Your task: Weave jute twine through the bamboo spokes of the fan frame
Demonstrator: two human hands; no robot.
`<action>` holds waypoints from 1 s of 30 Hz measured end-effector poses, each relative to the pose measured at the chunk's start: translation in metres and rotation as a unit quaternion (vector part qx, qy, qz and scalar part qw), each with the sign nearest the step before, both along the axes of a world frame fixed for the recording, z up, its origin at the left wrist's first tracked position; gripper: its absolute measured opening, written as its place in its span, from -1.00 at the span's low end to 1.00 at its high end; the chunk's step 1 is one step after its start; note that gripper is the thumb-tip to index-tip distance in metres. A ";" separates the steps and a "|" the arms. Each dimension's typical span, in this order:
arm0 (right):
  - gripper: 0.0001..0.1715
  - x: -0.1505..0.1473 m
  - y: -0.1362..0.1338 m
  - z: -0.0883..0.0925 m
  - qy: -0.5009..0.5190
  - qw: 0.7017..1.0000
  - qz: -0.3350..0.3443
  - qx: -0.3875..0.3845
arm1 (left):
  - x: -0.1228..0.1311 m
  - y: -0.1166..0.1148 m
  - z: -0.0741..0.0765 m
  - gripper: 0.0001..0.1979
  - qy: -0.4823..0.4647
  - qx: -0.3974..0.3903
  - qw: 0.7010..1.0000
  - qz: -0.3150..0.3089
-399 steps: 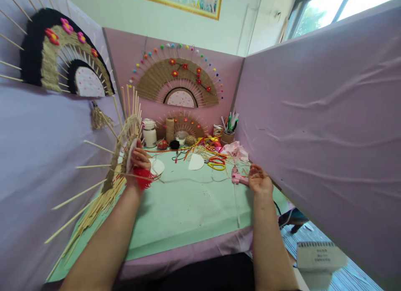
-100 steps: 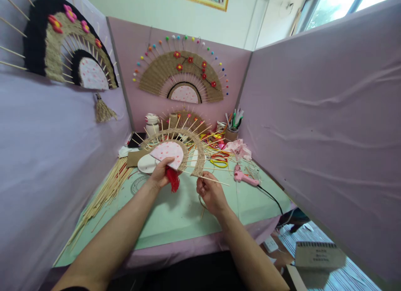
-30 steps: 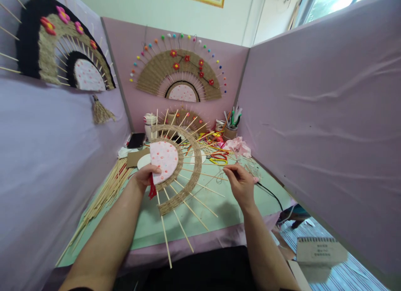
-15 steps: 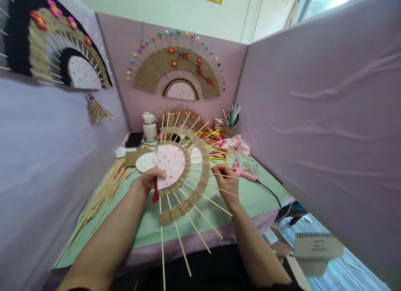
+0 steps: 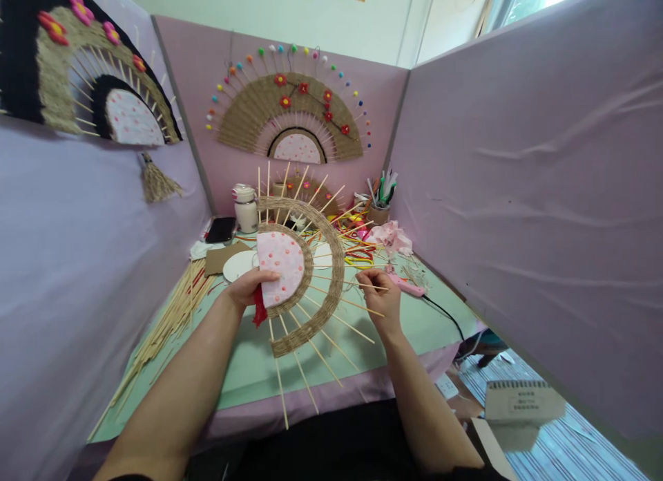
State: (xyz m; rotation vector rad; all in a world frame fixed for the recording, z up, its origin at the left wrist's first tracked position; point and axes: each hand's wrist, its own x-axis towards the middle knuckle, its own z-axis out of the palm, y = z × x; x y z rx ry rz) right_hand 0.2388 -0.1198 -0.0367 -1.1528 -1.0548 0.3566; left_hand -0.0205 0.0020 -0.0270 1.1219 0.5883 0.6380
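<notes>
A half-round fan frame (image 5: 338, 267) of thin wooden sticks, with bands of woven brown twine and a white centre with pink dots, is held up over the table. My left hand (image 5: 249, 287) grips the straight edge of its centre, thumb on the dotted face. A red tassel (image 5: 260, 308) hangs below that hand. On the right, my right hand (image 5: 380, 298) is closed in a pinch beside the outer woven band, among the stick ends. A thin strand of twine (image 5: 351, 283) runs to its fingertips, partly hidden by them.
Loose sticks (image 5: 160, 332) lie at the left. A pink glue gun (image 5: 407, 285) with a black cord rests right of my right hand. Behind stand a white bottle (image 5: 245, 210) and a tool cup (image 5: 379, 213). Yellow-handled scissors (image 5: 359, 261) and a phone (image 5: 221, 229) lie on the table.
The fan frame has tilted and risen slightly, its lower stick ends swinging up and right. My right hand has shifted a little to the right, still pinched.
</notes>
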 end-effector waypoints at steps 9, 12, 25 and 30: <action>-0.77 0.012 0.003 -0.003 -0.006 1.000 -0.014 0.010 | 0.018 -0.009 0.019 -0.45 -0.007 0.067 0.993 0.102; -0.78 0.016 0.001 -0.004 -0.053 0.998 -0.015 0.019 | 0.022 -0.008 0.018 -0.55 -0.008 0.063 0.989 0.135; -0.83 0.043 -0.017 0.007 -0.362 0.926 -0.082 0.064 | 0.001 0.006 0.024 -0.57 0.082 0.095 0.981 0.146; -0.84 0.040 -0.020 0.012 -0.341 0.932 -0.101 0.069 | -0.001 0.006 0.023 -0.57 0.091 0.078 0.987 0.107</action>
